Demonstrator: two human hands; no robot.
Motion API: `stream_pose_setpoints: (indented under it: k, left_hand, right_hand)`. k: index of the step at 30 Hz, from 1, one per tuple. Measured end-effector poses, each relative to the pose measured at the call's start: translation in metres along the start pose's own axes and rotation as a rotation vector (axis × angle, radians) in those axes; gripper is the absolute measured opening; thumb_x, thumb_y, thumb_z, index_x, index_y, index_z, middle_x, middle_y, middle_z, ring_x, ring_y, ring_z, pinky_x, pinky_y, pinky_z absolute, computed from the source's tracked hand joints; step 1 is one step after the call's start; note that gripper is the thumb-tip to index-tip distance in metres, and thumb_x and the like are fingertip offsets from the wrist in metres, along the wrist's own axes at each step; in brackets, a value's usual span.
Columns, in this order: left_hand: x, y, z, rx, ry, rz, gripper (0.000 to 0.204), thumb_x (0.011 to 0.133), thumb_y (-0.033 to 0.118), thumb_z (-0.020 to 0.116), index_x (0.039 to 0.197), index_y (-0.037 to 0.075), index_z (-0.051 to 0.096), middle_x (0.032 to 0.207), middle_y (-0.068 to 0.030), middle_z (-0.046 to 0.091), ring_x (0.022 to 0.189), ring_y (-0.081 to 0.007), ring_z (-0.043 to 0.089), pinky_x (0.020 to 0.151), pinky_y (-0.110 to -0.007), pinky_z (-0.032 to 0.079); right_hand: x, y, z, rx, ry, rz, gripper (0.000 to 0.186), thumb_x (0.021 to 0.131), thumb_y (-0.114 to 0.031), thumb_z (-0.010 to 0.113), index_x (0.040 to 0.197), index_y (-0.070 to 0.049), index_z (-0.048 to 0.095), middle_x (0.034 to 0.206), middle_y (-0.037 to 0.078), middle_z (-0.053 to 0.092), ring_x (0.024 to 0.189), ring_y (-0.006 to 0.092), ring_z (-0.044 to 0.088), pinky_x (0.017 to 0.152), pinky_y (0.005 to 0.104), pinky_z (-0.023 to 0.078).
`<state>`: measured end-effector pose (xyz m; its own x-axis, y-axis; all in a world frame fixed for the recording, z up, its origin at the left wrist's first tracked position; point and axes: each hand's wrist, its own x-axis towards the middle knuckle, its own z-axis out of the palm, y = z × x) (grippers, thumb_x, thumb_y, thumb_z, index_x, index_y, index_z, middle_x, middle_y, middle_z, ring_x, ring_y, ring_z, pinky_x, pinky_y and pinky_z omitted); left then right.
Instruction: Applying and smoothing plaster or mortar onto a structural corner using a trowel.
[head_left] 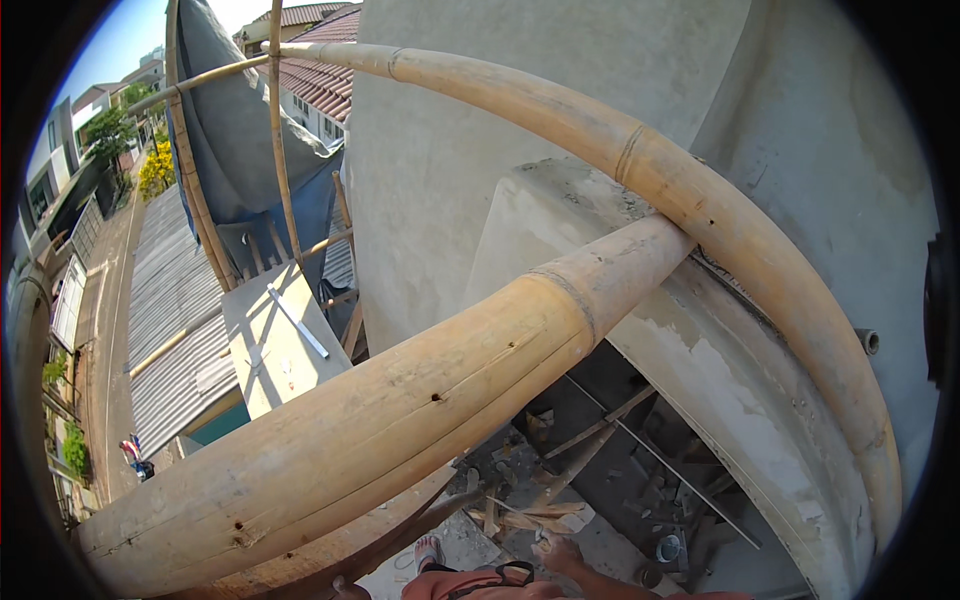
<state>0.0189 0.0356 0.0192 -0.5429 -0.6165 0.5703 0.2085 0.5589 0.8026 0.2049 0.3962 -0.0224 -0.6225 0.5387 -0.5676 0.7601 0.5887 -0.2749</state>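
At the lower edge, my right hand (558,552) is closed beside my reddish-orange clothing (500,580). Whatever its fingers hold, if anything, is too small to make out. Only a bit of my left hand (349,589) shows at the bottom rim, near a curved brown plank (330,550); its fingers are mostly out of sight. A thick bamboo pole (400,390) runs slantwise in front of me, above both hands. Its far end meets a second bamboo pole (560,110), which sweeps from the upper left down the right side. Neither hand touches these poles visibly.
Below lies a debris-strewn floor (490,460) with broken wood (540,515) and a small bucket (670,548). A plastered ledge (720,390) and grey wall (430,170) stand right. Leftward, a yellowish board (285,360) bears a metal bar (298,322), beside a corrugated roof (165,320) above a street.
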Motion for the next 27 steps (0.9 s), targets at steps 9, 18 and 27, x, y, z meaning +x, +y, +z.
stream_pose_setpoints:
  k: [9, 18, 27]
  left_hand:
    - [0.013, -0.023, -0.027, 0.139, -0.064, -0.377, 0.13, 0.075, 0.068, 0.07, 0.144, -0.018, 0.001, 0.145, -0.0412, 0.021, 0.134, -0.0456, 0.032, 0.11, -0.056, 0.032]
    - [-0.006, -0.029, -0.017, 0.204, -0.059, -0.429, 0.129, 0.076, 0.068, 0.068, 0.143, -0.02, 0.001, 0.146, -0.042, 0.018, 0.135, -0.046, 0.03, 0.11, -0.056, 0.03]
    - [-0.009, -0.039, -0.024, -0.096, -0.043, -0.098, 0.089, 0.092, 0.057, 0.058, 0.139, -0.014, 0.034, 0.137, -0.0344, 0.044, 0.124, -0.038, 0.048, 0.106, -0.051, 0.037]
  right_hand:
    - [0.004, -0.015, 0.002, 0.032, 0.077, 0.008, 0.064, 0.083, -0.051, 0.064, 0.127, -0.006, 0.058, 0.116, 0.022, 0.066, 0.109, 0.0389, 0.062, 0.095, 0.0442, 0.048]
    - [-0.008, 0.018, 0.023, 0.06, 0.113, 0.022, 0.057, 0.082, -0.049, 0.067, 0.119, -0.005, 0.063, 0.105, 0.021, 0.069, 0.102, 0.0405, 0.064, 0.087, 0.046, 0.051]
    - [-0.044, 0.027, 0.026, 0.139, 0.14, 0.076, 0.054, 0.081, -0.045, 0.069, 0.118, -0.006, 0.063, 0.104, 0.02, 0.069, 0.1, 0.0398, 0.064, 0.086, 0.0461, 0.051]
